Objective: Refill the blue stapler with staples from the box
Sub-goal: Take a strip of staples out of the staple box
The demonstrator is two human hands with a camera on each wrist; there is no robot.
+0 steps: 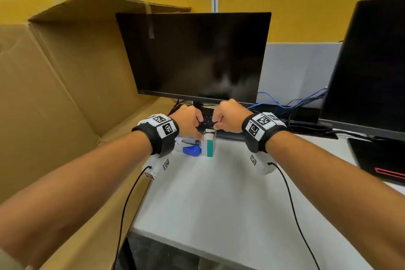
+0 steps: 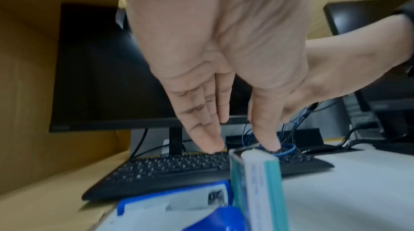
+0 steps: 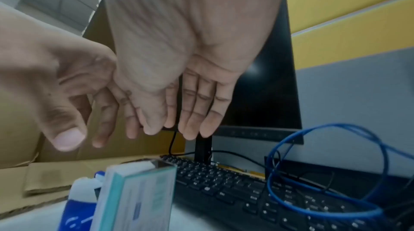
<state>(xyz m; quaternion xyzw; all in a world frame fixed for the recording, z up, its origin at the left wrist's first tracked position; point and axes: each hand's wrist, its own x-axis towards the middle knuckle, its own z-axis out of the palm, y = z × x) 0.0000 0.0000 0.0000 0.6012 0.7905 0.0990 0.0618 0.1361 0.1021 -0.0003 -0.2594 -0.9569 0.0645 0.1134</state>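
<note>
A teal and white staple box (image 1: 209,144) stands upright on the white desk (image 1: 219,193); its top end looks open. The blue stapler (image 1: 192,150) lies against its left side, partly hidden by my left wrist. My left hand (image 1: 192,123) hovers over the box with fingers pointing down; in the left wrist view the thumb tip (image 2: 268,143) touches the top of the box (image 2: 257,181). My right hand (image 1: 221,120) hangs just right of it, above the box (image 3: 134,197), fingers straight and holding nothing. The stapler (image 3: 77,208) shows at the lower left of the right wrist view.
A black keyboard (image 1: 208,121) lies right behind the box, under a dark monitor (image 1: 197,57). A large open cardboard box (image 1: 65,72) walls the left side. A second monitor (image 1: 372,61), blue cables (image 1: 285,103) and a black laptop (image 1: 377,158) stand at the right.
</note>
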